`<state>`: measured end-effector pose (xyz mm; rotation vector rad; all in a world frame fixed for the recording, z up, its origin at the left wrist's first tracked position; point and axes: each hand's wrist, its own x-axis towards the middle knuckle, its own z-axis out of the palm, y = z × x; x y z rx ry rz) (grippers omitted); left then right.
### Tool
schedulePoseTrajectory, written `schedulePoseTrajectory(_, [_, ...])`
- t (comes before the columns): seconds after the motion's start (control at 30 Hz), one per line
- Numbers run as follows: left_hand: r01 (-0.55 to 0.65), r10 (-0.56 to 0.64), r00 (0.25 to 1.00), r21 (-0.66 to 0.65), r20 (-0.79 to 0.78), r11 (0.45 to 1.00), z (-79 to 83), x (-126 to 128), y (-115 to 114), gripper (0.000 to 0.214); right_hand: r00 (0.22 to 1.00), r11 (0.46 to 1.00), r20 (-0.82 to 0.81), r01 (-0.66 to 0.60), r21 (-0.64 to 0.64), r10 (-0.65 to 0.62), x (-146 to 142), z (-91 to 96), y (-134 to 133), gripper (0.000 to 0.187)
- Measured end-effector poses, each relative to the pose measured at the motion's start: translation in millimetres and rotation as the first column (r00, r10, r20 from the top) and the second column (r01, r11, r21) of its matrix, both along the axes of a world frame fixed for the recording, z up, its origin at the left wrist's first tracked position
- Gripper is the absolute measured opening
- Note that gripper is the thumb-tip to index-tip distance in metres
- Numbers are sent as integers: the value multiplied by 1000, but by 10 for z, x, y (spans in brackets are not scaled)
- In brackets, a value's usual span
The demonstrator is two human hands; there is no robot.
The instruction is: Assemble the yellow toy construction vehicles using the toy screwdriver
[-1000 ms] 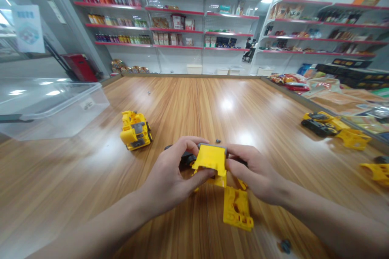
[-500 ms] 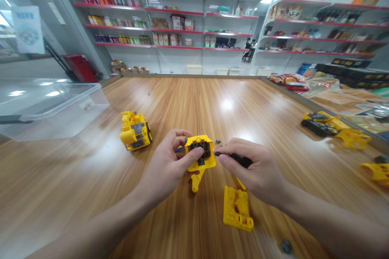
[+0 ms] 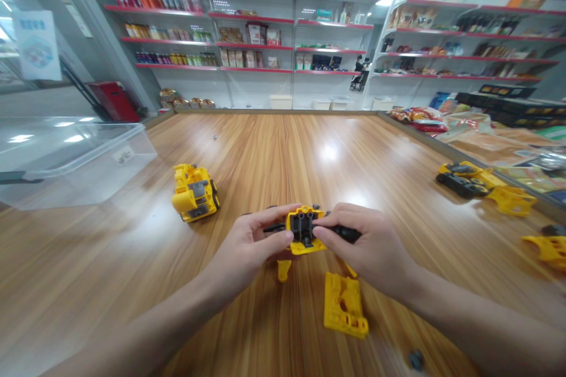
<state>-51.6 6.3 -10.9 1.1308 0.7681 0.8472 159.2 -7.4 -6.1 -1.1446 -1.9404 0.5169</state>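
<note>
Both my hands hold a small yellow toy-vehicle part (image 3: 302,230) with a dark grey insert, a little above the wooden table (image 3: 132,283). My left hand (image 3: 252,250) pinches its left side between thumb and fingers. My right hand (image 3: 369,247) grips its right side, where a black piece (image 3: 347,234) shows under the fingers. Just below the hands, a flat yellow chassis plate (image 3: 342,305) lies on the table. A small yellow piece (image 3: 283,270) pokes out below my left hand.
A built yellow toy truck (image 3: 194,192) stands to the left. A clear plastic bin (image 3: 66,159) sits at the far left. More yellow and black toy parts (image 3: 481,185) lie at the right edge. A small dark piece (image 3: 414,358) lies near the front. Store shelves fill the background.
The yellow part went from my left hand alone to both hands. My right hand moved left with the black piece and closed on the part's right side.
</note>
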Motion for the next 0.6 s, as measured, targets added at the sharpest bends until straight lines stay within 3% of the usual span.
schedulePoseTrajectory(0.23, [67,-45,989,155,-141,986,-25,5,-10,51,995,996,60,85,-7,-85,-9,17,3,5])
schedulePoseTrajectory(0.43, [172,-160,975,68,-154,983,19,-29,10,76,999,998,-9,-47,38,47,13,-8,-3,4])
schedulePoseTrajectory(0.6, [214,-206,970,50,-132,976,60,-16,-35,70,990,991,-65,-122,57,125,10,8,-4,5])
